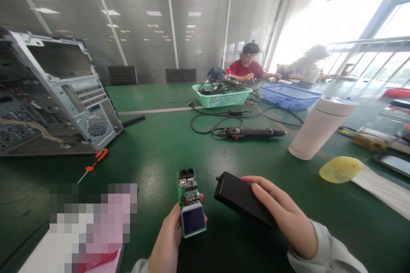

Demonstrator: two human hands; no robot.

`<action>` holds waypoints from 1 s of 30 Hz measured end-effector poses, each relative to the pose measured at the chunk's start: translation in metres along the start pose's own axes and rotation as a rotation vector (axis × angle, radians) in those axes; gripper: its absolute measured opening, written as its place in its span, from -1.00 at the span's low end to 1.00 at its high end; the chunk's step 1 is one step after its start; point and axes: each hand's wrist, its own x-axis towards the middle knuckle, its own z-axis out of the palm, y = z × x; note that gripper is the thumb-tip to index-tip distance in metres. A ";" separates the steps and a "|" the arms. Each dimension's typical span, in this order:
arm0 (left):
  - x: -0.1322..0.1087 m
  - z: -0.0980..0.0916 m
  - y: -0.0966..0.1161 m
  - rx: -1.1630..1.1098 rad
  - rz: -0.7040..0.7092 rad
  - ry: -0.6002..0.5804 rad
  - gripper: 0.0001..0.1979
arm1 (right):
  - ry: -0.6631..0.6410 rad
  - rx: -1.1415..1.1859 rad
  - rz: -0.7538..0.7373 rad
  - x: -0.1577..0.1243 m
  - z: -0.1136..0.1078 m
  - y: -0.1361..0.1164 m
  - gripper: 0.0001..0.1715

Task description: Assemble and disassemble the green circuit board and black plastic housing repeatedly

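Near the bottom centre, my left hand [169, 235] holds a green circuit board [188, 190] upright, its fingers closed round the lower part. The board carries a small dark display and black and silver sockets at its top. To the right, my right hand [282, 209] grips a black rectangular case [238, 196] from its right side, thumb on the upper face. The case is tilted and stands a little apart from the board. Its underside is hidden.
An open metal computer case [96, 94] stands left. Ahead lie a black electric screwdriver [253, 132], a green basket [224, 98] of cables and a blue basket [290, 97]. A white tumbler [317, 128] is right, papers [109, 226] lower left. Two people sit across the table.
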 end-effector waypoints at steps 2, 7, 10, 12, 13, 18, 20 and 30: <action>-0.002 0.002 0.004 0.000 0.012 -0.019 -0.50 | -0.182 0.262 0.234 -0.001 0.003 0.000 -0.43; -0.028 0.010 0.021 0.037 0.047 -0.017 -0.56 | -0.657 0.742 0.577 -0.013 0.015 0.006 -0.60; -0.039 0.015 0.028 0.058 0.054 -0.009 -0.55 | -0.717 0.859 0.582 -0.016 0.018 0.006 -0.65; -0.040 0.017 0.030 0.069 0.053 -0.006 -0.55 | -0.729 0.918 0.574 -0.015 0.018 0.005 -0.66; -0.040 0.017 0.031 0.074 0.049 -0.006 -0.55 | -0.730 0.943 0.567 -0.014 0.017 0.005 -0.68; -0.039 0.021 0.034 0.073 0.022 0.011 -0.55 | -0.755 0.994 0.482 -0.014 0.013 0.004 -0.66; -0.039 0.023 0.034 0.061 0.009 0.020 -0.52 | -0.770 0.985 0.423 -0.015 0.013 0.005 -0.63; -0.037 0.018 0.035 0.079 -0.003 0.028 -0.60 | -0.601 0.650 0.095 -0.012 0.023 0.013 -0.32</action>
